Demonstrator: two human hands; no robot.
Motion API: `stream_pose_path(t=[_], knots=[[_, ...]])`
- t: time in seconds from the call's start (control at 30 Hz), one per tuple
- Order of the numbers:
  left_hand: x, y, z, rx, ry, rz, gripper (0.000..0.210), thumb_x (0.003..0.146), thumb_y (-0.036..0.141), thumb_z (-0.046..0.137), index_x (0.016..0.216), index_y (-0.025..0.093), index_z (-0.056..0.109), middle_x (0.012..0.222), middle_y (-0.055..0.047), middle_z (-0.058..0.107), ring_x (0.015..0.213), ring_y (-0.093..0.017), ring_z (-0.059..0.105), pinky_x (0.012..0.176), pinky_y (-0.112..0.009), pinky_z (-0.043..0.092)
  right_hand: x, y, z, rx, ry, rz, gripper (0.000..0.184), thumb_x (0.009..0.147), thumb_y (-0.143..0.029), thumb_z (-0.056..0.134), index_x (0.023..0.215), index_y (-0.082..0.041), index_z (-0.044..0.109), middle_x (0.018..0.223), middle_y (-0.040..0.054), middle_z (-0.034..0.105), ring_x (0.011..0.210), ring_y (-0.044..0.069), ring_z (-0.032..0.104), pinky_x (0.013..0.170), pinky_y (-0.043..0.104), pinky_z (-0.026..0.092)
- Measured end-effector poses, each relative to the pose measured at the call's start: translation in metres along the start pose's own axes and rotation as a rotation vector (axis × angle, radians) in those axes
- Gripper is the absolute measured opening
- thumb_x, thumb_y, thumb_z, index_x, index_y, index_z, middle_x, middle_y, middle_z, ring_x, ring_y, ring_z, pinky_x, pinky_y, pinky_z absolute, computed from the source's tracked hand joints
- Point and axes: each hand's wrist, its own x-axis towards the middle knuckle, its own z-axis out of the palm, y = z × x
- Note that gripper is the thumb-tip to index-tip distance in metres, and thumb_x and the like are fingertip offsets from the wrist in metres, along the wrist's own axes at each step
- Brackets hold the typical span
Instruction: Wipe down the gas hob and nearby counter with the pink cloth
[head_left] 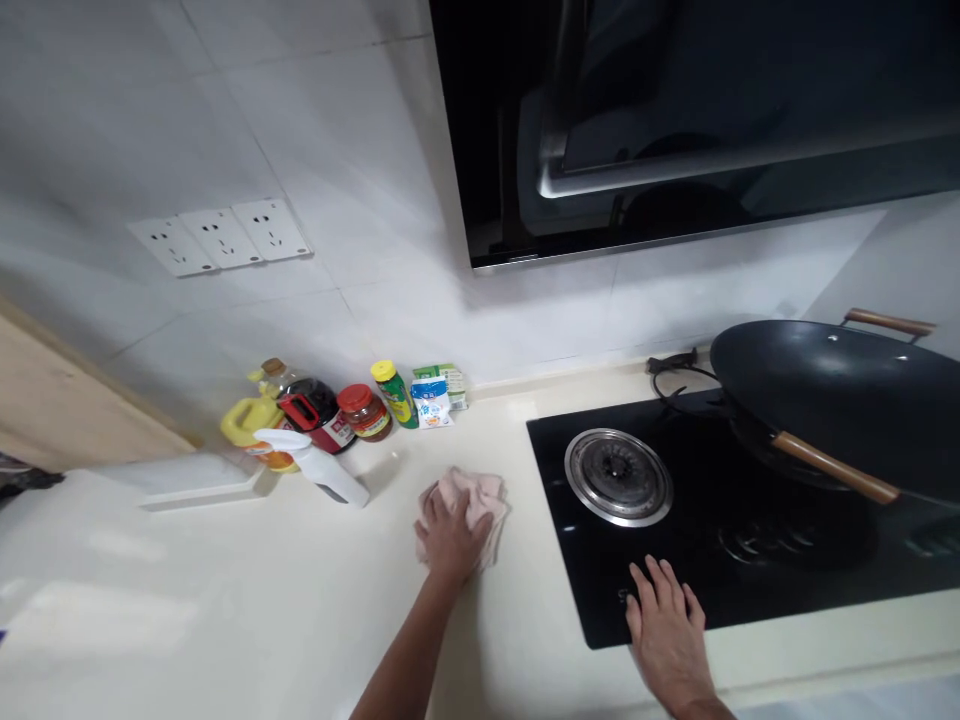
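Note:
My left hand (452,535) presses down on a crumpled pale pink cloth (480,492) on the white countertop (300,600), fingers bent over it. The palm side and whatever lies beneath the cloth are hidden. Farther right, my right hand (669,632) rests flat at the front edge of the black glass cooktop (555,520). Its fingers are spread and hold nothing. Just left of the cloth lies a white spray bottle (319,468), tilted on the counter.
Along the wall stand a yellow jug (251,425), a dark sauce bottle (319,410), a red-lidded jar (365,415), a green yellow-capped container (396,395) and a blue-white packet (432,403). A wok (832,390) sits on the right burner. A black range hood (675,120) overhangs.

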Motion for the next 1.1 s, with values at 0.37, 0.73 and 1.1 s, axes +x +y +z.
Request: stream_pose_path(t=[0.37,0.73,1.1], knots=[[-0.118,0.027,0.084,0.04,0.016,0.294,0.063,0.081,0.056,0.07,0.142,0.045,0.059,0.163,-0.007,0.047,0.15,-0.04,0.039,0.114,-0.064,0.038,-0.003,0.014,0.003,0.112,0.004,-0.039,0.047,0.098,-0.043,0.041,0.133,-0.026,0.066,0.148,0.0128,0.059,0.141,0.037,0.05,0.111,0.058,0.038],[-0.088,-0.04,0.025,0.174,0.052,-0.104,0.052,0.094,0.044,0.053,0.145,0.034,0.057,0.166,-0.012,0.041,0.157,-0.038,0.027,0.118,-0.069,0.031,0.043,0.123,-0.007,0.171,0.136,0.199,0.046,0.099,-0.046,0.037,0.12,-0.017,0.066,0.129,0.0191,0.064,0.125,0.038,0.058,0.105,0.057,0.043],[0.042,-0.018,-0.006,0.063,0.137,-0.11,0.046,0.094,0.047,0.066,0.132,0.02,0.06,0.136,-0.009,0.063,0.116,-0.024,0.064,0.098,-0.05,0.058,0.054,0.128,-0.003,0.13,0.162,0.347,0.052,0.09,-0.059,0.038,0.114,-0.026,0.07,0.127,0.0136,0.07,0.114,0.044,0.062,0.094,0.063,0.044]])
